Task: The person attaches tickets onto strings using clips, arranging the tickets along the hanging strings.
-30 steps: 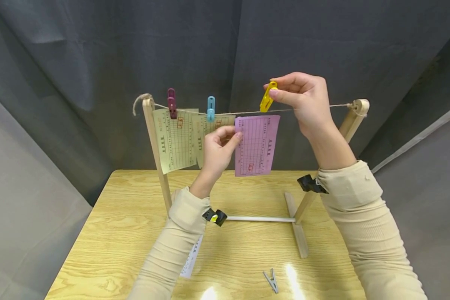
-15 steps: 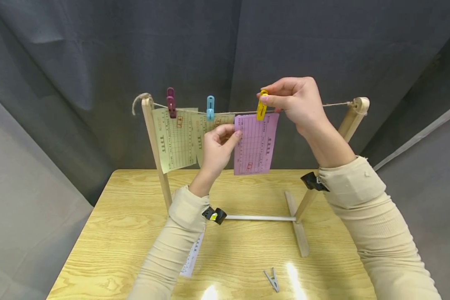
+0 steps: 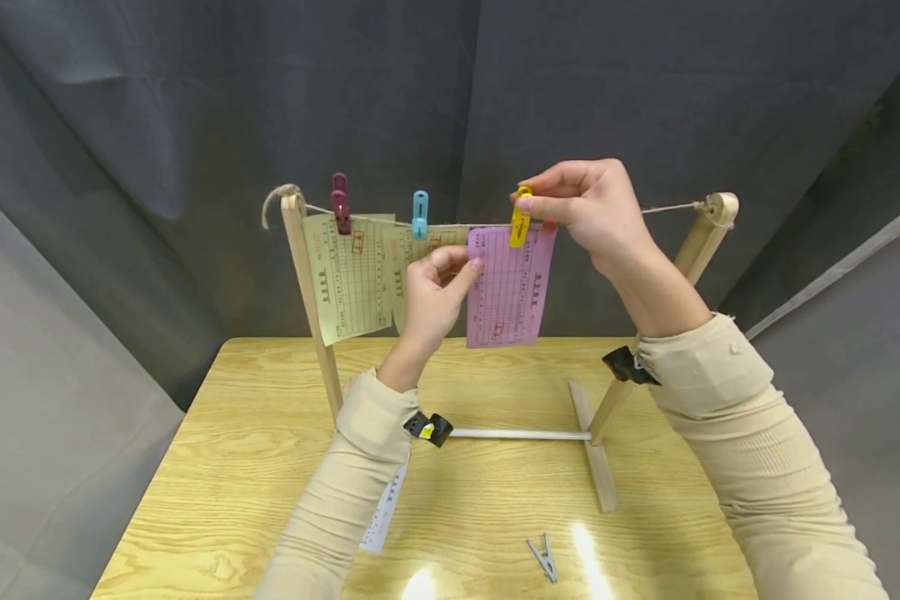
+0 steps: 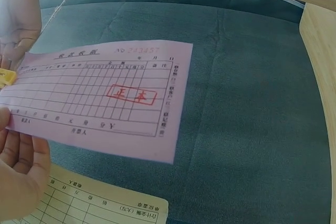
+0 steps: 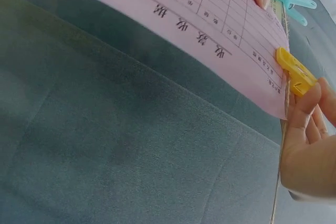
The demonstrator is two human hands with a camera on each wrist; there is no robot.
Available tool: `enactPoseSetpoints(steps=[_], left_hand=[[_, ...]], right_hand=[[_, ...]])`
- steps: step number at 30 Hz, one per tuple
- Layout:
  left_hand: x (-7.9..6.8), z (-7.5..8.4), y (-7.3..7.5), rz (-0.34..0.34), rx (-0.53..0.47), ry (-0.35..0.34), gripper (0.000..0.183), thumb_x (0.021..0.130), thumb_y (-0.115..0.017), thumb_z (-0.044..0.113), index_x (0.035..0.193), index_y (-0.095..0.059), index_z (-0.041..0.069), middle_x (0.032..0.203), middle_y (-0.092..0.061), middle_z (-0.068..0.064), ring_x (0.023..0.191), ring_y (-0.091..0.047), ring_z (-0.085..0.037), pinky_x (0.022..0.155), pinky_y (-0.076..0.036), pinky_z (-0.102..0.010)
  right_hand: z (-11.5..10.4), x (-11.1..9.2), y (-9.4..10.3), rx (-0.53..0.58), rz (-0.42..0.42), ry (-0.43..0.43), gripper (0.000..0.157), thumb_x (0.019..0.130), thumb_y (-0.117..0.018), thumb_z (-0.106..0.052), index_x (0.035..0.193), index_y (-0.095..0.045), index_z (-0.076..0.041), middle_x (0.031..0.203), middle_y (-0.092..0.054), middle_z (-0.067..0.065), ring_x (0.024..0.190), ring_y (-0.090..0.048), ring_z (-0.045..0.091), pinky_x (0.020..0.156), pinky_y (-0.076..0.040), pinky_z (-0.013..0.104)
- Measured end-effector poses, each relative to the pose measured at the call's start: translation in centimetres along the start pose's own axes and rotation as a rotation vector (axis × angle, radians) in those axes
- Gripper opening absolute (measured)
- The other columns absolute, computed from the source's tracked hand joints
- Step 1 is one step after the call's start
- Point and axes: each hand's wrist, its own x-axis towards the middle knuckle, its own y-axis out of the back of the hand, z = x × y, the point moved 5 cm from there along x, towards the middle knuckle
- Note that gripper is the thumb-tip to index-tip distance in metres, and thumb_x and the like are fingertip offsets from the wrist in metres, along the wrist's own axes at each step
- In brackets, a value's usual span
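Observation:
A pink receipt slip [image 3: 506, 292] hangs upright at the twine line [image 3: 667, 207], its top edge along the twine. My left hand [image 3: 437, 293] pinches its left edge between thumb and fingers. With thumb and fingertips my right hand [image 3: 596, 208] pinches a yellow clothespin [image 3: 521, 218], whose jaws overlap the slip's top edge and the twine. In the right wrist view the yellow clothespin [image 5: 296, 72] sits right at the slip's edge. To the left, a yellow slip [image 3: 348, 283] hangs under a maroon clothespin [image 3: 341, 204]. Another yellow slip [image 3: 399, 258], partly behind my left hand, hangs under a blue clothespin [image 3: 420, 215].
Wooden posts [image 3: 311, 308] hold the twine at both ends, joined low down by a white rod [image 3: 521, 435]. On the wooden table [image 3: 487, 517] lie a grey clothespin [image 3: 543, 558] and a white slip [image 3: 384, 510], partly under my left sleeve. Dark curtain [image 3: 217, 125] hangs behind.
The yellow clothespin has come down and left in my right hand, from above the twine onto the pink slip's top edge. My left hand keeps its hold on the slip, nearly still.

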Motion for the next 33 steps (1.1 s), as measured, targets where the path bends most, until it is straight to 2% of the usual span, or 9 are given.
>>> enactPoseSetpoints(steps=[4,10,16,26,33], left_hand=[[0.0,0.08,-0.04,0.004,-0.002,-0.002,0.012,0.083,-0.06,-0.004,0.091,-0.062,-0.014,0.086,-0.063,-0.025,0.069,-0.057,-0.007,0.063,-0.048,-0.022],[-0.06,0.15,-0.02,0.006,0.0,-0.002,0.013,0.084,-0.06,-0.004,0.091,-0.062,-0.014,0.086,-0.063,-0.025,0.069,-0.057,-0.007,0.063,-0.048,-0.022],[-0.1,0.0,0.02,0.006,-0.002,0.003,0.013,0.084,-0.06,-0.003,0.091,-0.062,-0.014,0.085,-0.063,-0.024,0.069,-0.057,-0.007,0.063,-0.048,-0.022],[-0.26,0.11,0.03,0.006,-0.011,0.021,0.013,0.084,-0.06,-0.002,0.091,-0.061,-0.014,0.087,-0.063,-0.024,0.07,-0.057,-0.008,0.064,-0.049,-0.023],[-0.29,0.08,0.02,0.001,-0.008,0.03,0.015,0.084,-0.06,-0.003,0.093,-0.061,-0.015,0.088,-0.063,-0.026,0.07,-0.056,-0.007,0.065,-0.048,-0.021]], right_hand=[[0.16,-0.09,-0.04,-0.033,0.0,-0.007,0.007,0.077,-0.069,0.0,0.084,-0.07,0.002,0.073,-0.068,0.0,0.065,-0.056,0.015,0.052,-0.045,0.022],[0.35,-0.32,0.03,-0.083,-0.005,-0.059,0.022,0.077,-0.07,-0.005,0.095,-0.065,0.008,0.077,-0.068,0.002,0.064,-0.059,0.014,0.054,-0.048,0.022],[0.42,-0.54,0.05,-0.102,-0.021,-0.08,0.029,0.078,-0.07,-0.003,0.102,-0.062,0.01,0.078,-0.068,0.001,0.063,-0.059,0.013,0.056,-0.049,0.022],[0.56,-0.79,0.11,-0.069,-0.06,-0.069,0.033,0.079,-0.067,0.0,0.109,-0.059,0.01,0.081,-0.068,0.002,0.064,-0.061,0.013,0.06,-0.051,0.021],[0.69,-0.75,0.12,-0.039,-0.072,-0.056,0.04,0.078,-0.068,-0.001,0.116,-0.056,0.009,0.097,-0.067,0.01,0.074,-0.064,0.014,0.063,-0.052,0.022]])
